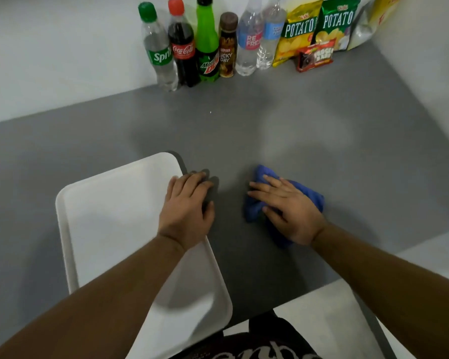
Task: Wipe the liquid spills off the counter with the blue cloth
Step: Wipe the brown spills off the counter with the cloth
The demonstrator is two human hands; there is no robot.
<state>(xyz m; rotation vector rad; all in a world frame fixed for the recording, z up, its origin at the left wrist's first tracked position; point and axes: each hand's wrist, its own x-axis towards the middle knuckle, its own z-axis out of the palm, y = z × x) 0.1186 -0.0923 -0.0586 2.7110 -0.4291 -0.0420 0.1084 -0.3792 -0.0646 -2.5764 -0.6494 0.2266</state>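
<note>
A crumpled blue cloth lies on the grey counter, right of centre near the front edge. My right hand presses flat on top of the cloth with fingers spread, covering most of it. My left hand rests palm down over the right rim of a white tray, its fingertips on the counter, holding nothing. I cannot make out any liquid on the grey surface; a faint pale sheen shows behind the cloth.
Along the back wall stand several drink bottles and snack packets. The white tray fills the front left of the counter. The counter's front edge runs just behind my right forearm, with pale floor beyond.
</note>
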